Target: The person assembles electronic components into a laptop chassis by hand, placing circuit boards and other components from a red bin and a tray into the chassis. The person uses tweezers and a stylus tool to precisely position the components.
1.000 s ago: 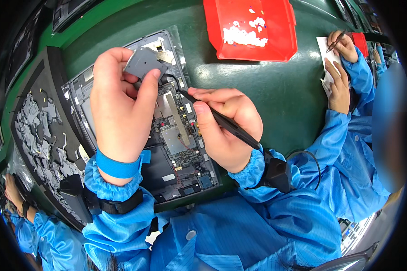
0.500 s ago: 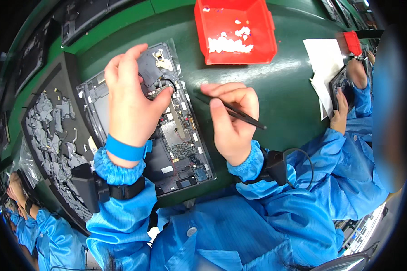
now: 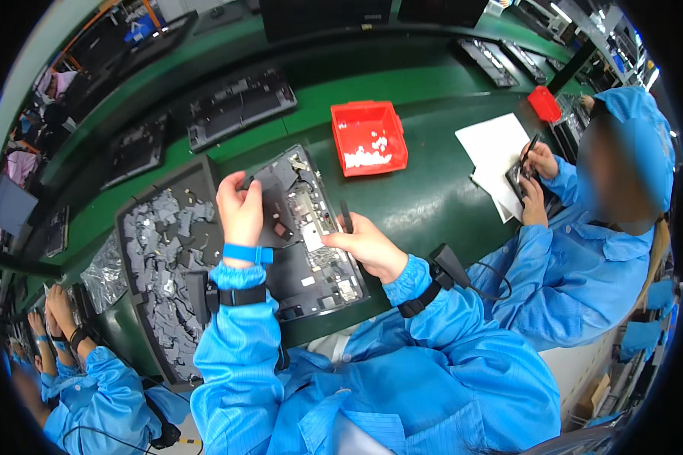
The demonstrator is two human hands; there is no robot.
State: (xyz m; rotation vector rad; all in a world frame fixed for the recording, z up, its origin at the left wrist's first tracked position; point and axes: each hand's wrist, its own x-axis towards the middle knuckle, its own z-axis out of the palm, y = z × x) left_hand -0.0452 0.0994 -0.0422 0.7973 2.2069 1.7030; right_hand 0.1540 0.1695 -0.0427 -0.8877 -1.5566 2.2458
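An opened laptop base (image 3: pixel 288 277) lies on the green bench in front of me, its circuit board (image 3: pixel 311 220) exposed along the right part. At its upper left edge is my left hand (image 3: pixel 240 220), fingers curled with thumb and fingertips close together. A dark bit shows at those fingertips, but I cannot make out whether it is a loose part or the base's edge. My right hand (image 3: pixel 376 249) is at the base's right edge, thumb reaching over the board. Black tweezers (image 3: pixel 346 217) stick up from its fingers. Beneath the hand, the board is partly hidden.
Left of the base stands a dark tray (image 3: pixel 138 284) full of small grey parts. Beyond it is a red bin (image 3: pixel 368 136) with white pieces. White sheets (image 3: pixel 493 152) lie at right, beside a co-worker (image 3: pixel 554 258) handling a device. Another laptop base (image 3: pixel 243 106) rests behind.
My left hand has gone from over the board to the base's upper left side. My right hand, with the tweezers, has come in to the right edge. The view has widened.
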